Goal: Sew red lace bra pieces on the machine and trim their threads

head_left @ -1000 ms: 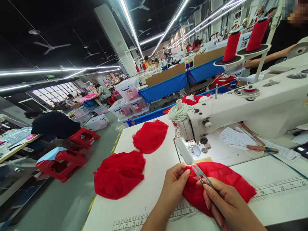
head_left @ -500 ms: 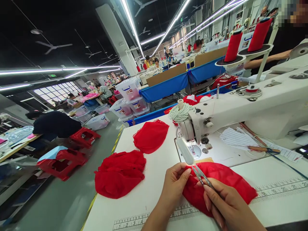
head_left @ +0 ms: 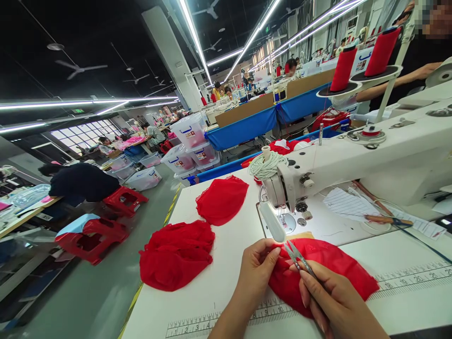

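Note:
A red lace fabric piece [head_left: 335,266] lies on the white sewing table [head_left: 226,263] in front of me. My left hand [head_left: 256,273] pinches its left edge between thumb and fingers. My right hand [head_left: 330,301] is closed on small metal thread snips [head_left: 298,256], whose blades point at the fabric edge beside my left thumb. The white sewing machine [head_left: 370,155] stands just behind, its needle area to the upper left of my hands.
Two more red lace piles [head_left: 176,256] [head_left: 221,198] lie at the table's left. Red thread cones [head_left: 362,59] sit on a stand above the machine. A white cord spool [head_left: 265,165], papers, plastic bins [head_left: 190,141], red stools and other workers surround the table.
Almost nothing has moved; the view has drifted slightly and my hands keep the same hold on fabric and snips.

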Available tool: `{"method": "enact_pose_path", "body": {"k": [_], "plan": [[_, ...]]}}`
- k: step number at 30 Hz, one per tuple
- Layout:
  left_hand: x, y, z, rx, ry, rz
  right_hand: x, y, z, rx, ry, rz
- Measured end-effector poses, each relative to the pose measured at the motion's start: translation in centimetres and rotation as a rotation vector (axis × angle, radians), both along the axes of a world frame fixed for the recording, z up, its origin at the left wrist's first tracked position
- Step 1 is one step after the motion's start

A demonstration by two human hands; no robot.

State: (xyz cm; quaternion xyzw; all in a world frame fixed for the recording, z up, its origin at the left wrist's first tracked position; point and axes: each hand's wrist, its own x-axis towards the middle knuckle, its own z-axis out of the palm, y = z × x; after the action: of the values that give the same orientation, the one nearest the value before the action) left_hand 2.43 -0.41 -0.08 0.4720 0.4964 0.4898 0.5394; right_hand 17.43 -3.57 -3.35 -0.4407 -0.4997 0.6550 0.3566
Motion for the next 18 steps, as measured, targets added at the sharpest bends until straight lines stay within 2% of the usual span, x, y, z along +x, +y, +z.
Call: {"method": "enact_pose_path", "body": {"k": [6, 10, 14, 18], "plan": [[0.0, -0.1, 0.1, -0.021, -0.017, -0.021, -0.1, -0.2, 0.5, 0.001, 0.017, -0.023], [0.1, -0.2, 0.2, -0.009, 0.022, -0.079, -0.1, -0.1, 0.7, 0.014, 0.072, -0.059], [0.1, -0.2, 0.3, 0.055, 0.072, -0.104, 0.2, 0.4, 0.8, -0.079, 0.086, -0.115], [0.1, -0.1, 0.1, 0.023, 0.051, -0.089, 0.7, 0.9, 0.8, -0.105, 0.071, -0.121]]}}
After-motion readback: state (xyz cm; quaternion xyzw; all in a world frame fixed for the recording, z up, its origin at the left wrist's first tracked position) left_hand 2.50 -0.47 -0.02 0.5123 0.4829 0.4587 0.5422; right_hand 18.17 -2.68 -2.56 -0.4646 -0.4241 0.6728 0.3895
